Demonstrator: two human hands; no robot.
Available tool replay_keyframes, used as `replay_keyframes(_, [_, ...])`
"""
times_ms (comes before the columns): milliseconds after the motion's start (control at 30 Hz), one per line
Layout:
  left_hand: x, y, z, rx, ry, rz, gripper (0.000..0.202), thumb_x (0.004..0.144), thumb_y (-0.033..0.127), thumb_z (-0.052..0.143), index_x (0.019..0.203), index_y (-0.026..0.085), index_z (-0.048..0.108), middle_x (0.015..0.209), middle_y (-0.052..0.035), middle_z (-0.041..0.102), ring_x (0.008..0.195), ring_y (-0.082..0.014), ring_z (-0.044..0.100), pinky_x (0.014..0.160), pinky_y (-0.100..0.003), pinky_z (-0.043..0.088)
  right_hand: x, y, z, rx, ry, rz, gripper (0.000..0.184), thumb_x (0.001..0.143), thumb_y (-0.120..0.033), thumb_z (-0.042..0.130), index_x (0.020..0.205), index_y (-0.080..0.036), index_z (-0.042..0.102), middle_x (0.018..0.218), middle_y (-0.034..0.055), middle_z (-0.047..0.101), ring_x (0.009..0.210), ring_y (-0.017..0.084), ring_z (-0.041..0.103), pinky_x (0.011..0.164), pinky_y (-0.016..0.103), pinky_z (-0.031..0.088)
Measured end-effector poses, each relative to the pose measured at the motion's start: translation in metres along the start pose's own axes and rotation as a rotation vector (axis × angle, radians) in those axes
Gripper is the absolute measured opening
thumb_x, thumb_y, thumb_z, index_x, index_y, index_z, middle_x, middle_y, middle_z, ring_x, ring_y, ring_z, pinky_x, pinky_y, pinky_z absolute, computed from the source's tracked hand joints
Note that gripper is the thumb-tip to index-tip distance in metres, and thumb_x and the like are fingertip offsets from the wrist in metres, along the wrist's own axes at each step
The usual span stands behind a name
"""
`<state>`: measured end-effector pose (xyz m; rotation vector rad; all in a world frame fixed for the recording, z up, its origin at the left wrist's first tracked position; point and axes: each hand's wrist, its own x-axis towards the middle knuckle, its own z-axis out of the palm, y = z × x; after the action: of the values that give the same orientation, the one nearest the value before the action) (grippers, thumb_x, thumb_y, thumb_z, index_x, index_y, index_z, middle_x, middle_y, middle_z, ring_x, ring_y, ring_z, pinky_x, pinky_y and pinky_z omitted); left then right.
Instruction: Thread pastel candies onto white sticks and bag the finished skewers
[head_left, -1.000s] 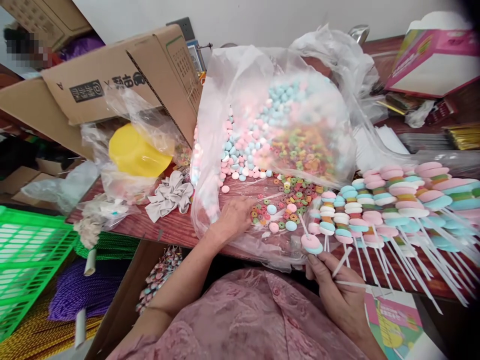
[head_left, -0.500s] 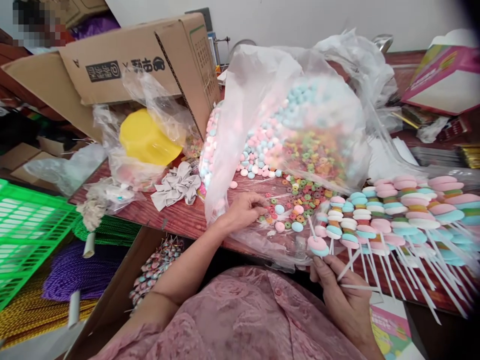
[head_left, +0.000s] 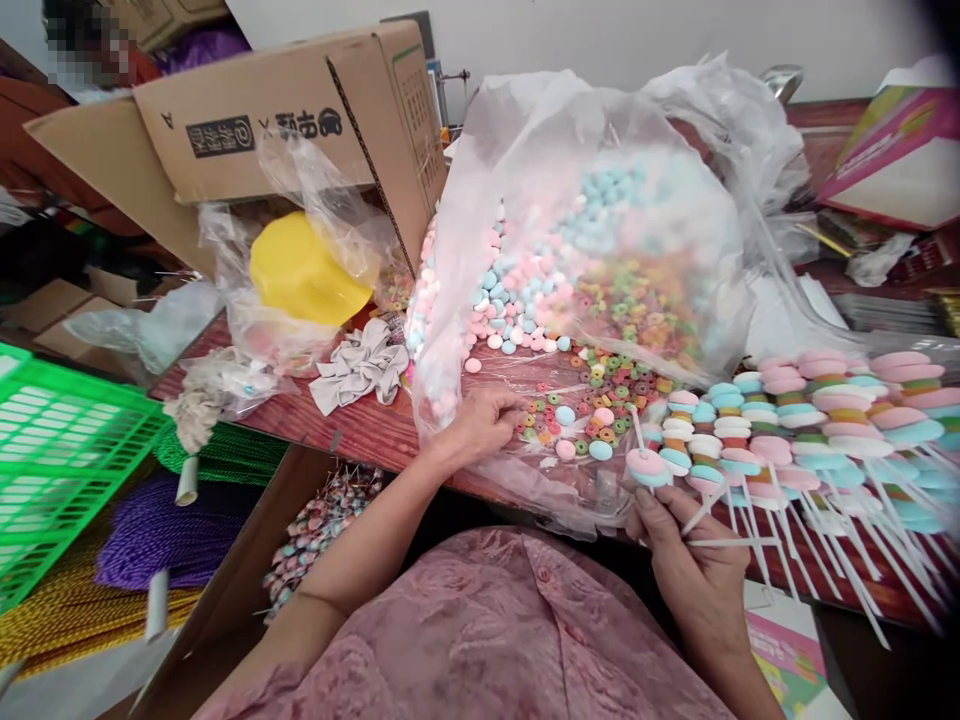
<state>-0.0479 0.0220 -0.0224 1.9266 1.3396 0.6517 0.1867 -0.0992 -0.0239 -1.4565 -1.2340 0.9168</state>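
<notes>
My right hand (head_left: 694, 555) pinches an upright white stick that carries a pink and pale blue candy piece (head_left: 646, 467), with the stick's tip poking out above it. Two more white sticks (head_left: 724, 543) jut from between its fingers. My left hand (head_left: 486, 420) rests at the left edge of scattered small coloured rings (head_left: 585, 395). Its fingers are curled together, and whether anything is between them is hidden. Close by, several pink and blue candy pieces (head_left: 565, 449) lie among the rings. To the right, finished-looking sticks of stacked candies (head_left: 780, 420) lie side by side.
A clear plastic bag (head_left: 457, 230) of candies and rings spreads over the red-brown table (head_left: 360, 435). At the left are a cardboard box (head_left: 285, 110), a yellow bowl (head_left: 307, 270), a grey cloth (head_left: 360, 370) and a green crate (head_left: 67, 450). Purple cords (head_left: 165, 530) lie below.
The view has shifted slightly, so most things sit a little further right. My left hand's fingers are drawn in more at the rings. My right hand still holds the stick with candy.
</notes>
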Motion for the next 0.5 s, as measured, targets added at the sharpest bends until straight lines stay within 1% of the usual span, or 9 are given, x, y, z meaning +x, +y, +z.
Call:
replay_keyframes(100, [0.013, 0.010, -0.003, -0.004, 0.015, 0.010, 0.023, 0.083, 0.014, 0.054, 0.087, 0.014, 0.076, 0.085, -0.0046, 0.075, 0.077, -0.0161, 0.065, 0.074, -0.027, 0.049, -0.002, 0.002, -0.001, -0.005, -0.002, -0.014, 0.030, 0.090, -0.039, 0.062, 0.068, -0.019, 0.062, 0.055, -0.0014, 0.051, 0.054, 0.013, 0.047, 0.053, 0.026, 0.041])
replay_keyframes(200, [0.020, 0.019, -0.005, 0.069, -0.032, 0.057, 0.024, 0.082, 0.011, 0.054, 0.086, 0.015, 0.077, 0.086, -0.0049, 0.075, 0.078, -0.0171, 0.065, 0.076, -0.028, 0.048, -0.006, 0.004, -0.003, -0.001, -0.012, 0.002, 0.031, 0.091, -0.040, 0.061, 0.068, -0.019, 0.063, 0.055, -0.0013, 0.052, 0.054, 0.013, 0.048, 0.054, 0.026, 0.040])
replay_keyframes(300, [0.020, 0.019, -0.005, 0.072, -0.056, 0.066, 0.023, 0.080, 0.010, 0.054, 0.084, 0.015, 0.076, 0.083, -0.0046, 0.075, 0.076, -0.0167, 0.065, 0.073, -0.027, 0.048, -0.009, 0.008, -0.006, 0.031, -0.001, 0.030, 0.031, 0.090, -0.042, 0.062, 0.069, -0.019, 0.063, 0.056, -0.0012, 0.052, 0.054, 0.013, 0.048, 0.052, 0.025, 0.040])
replay_keyframes(400, [0.022, 0.015, -0.007, 0.052, -0.024, 0.034, 0.022, 0.080, 0.010, 0.054, 0.082, 0.014, 0.076, 0.081, -0.0044, 0.074, 0.072, -0.0160, 0.064, 0.071, -0.027, 0.048, -0.009, 0.009, -0.009, 0.029, 0.028, 0.045, 0.031, 0.089, -0.044, 0.063, 0.071, -0.019, 0.063, 0.056, -0.0009, 0.053, 0.053, 0.013, 0.048, 0.051, 0.025, 0.040])
replay_keyframes(500, [0.033, 0.020, -0.009, 0.142, -0.019, 0.070, 0.024, 0.081, 0.011, 0.051, 0.080, 0.015, 0.075, 0.078, -0.0037, 0.073, 0.073, -0.0166, 0.063, 0.074, -0.028, 0.047, -0.007, 0.008, -0.006, 0.004, 0.019, 0.015, 0.031, 0.090, -0.041, 0.062, 0.067, -0.019, 0.061, 0.056, -0.0008, 0.054, 0.053, 0.013, 0.049, 0.052, 0.025, 0.041])
